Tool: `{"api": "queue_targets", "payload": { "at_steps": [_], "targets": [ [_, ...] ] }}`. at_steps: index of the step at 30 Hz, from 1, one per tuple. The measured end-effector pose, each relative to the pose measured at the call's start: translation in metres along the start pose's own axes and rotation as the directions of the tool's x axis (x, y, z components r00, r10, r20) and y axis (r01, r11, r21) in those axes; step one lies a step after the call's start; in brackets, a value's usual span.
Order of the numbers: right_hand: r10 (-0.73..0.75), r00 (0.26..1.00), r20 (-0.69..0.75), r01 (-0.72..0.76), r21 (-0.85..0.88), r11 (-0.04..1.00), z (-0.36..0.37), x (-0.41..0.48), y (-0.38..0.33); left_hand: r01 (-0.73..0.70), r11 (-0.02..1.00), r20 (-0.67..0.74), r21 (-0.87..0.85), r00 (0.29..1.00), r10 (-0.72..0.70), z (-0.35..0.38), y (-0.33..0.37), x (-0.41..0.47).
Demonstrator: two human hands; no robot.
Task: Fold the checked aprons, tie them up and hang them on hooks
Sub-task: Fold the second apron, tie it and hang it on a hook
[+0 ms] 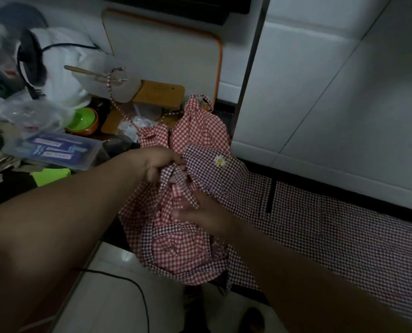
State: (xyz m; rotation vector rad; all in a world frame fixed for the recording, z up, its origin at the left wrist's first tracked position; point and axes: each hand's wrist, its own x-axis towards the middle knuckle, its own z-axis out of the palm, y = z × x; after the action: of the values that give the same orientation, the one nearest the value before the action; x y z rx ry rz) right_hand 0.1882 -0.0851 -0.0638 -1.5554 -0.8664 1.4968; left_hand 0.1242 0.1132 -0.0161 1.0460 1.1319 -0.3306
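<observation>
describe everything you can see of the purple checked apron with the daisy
The purple apron is thin cloth in a fine purple-and-white check with a small white daisy near one end. It lies spread and creased along the dark counter edge, its daisy end draped over the bunched red apron. The right hand rests at its edge.

Home kitchen, prob.: tiled wall (320, 92), green bowl (82, 120).

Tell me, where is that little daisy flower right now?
The daisy sits on the purple checked apron near the middle of the head view, just right of the left hand, which grips the red checked apron.
</observation>
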Motion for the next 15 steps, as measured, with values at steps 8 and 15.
{"api": "queue_targets", "payload": {
  "at_steps": [8,15],
  "targets": [
    [0.149,0.974,0.169,-0.188,0.245,0.951,0.034,0.004,-0.017,-0.038,0.958,-0.048,-0.285,0.999,0.025,0.006,0.002,0.002],
    [0.201,0.942,0.27,-0.226,0.065,0.972,-0.032,-0.053,-0.003,-0.101,0.963,-0.149,-0.249,0.987,0.065,-0.01,-0.004,0.002]
  ]
}}
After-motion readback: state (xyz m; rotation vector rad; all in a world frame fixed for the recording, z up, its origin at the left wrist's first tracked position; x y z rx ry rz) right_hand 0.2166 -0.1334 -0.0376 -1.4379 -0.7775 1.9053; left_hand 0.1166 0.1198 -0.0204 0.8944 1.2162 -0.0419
